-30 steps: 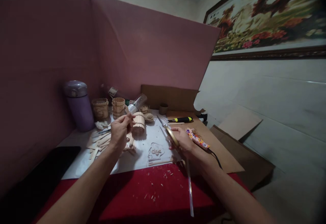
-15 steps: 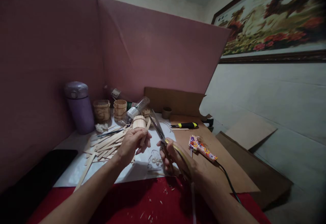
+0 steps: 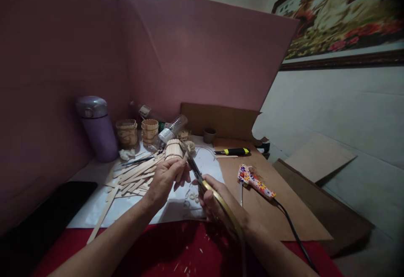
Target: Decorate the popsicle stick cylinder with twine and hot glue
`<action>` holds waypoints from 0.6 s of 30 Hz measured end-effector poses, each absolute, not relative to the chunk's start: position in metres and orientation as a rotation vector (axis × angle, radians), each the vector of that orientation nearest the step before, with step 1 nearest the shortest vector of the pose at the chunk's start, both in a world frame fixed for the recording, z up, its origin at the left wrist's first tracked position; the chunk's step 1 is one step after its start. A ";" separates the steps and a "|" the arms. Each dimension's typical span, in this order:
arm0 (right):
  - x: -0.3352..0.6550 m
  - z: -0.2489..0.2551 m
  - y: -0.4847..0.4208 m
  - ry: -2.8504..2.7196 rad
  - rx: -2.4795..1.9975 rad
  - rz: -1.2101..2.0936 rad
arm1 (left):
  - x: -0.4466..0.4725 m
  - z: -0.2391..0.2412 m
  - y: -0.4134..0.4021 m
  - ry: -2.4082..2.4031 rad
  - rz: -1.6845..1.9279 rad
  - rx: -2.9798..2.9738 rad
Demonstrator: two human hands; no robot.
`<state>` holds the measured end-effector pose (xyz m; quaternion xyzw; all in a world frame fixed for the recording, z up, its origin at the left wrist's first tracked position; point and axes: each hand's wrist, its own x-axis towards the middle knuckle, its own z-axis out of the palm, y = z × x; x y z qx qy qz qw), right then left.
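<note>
My left hand is closed on a thin wooden craft stick, held above the white sheet. My right hand grips gold-handled scissors, whose blades point up and left and meet the stick near its upper end. Just behind the stick stands a small barrel made of sticks. A loose pile of flat wooden sticks lies on the sheet to the left of my left hand.
A purple flask and two stick cups stand at the back left, with a fallen clear bottle. A patterned glue gun with a black cord and a yellow-black cutter lie on brown cardboard. A dark phone lies at left.
My left hand picked a stick from near the barrel and drew it toward me. My right hand lifted the scissors off the sheet and brought the blades onto the stick.
</note>
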<state>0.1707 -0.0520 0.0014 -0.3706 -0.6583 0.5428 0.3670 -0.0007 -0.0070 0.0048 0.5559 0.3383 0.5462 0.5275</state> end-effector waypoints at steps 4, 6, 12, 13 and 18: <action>0.171 -0.002 -0.051 -1.698 -0.931 1.383 | 0.000 0.005 -0.009 0.837 1.295 1.366; 0.171 -0.003 -0.051 -1.712 -0.925 1.380 | 0.000 0.005 -0.009 0.842 1.285 1.381; 0.171 0.000 -0.051 -1.717 -0.933 1.411 | 0.002 0.008 -0.010 0.853 1.265 1.368; 0.171 0.000 -0.051 -1.714 -0.931 1.420 | 0.002 0.008 -0.011 0.853 1.266 1.375; 0.172 0.002 -0.051 -1.742 -0.936 1.390 | 0.002 0.010 -0.011 0.854 1.263 1.412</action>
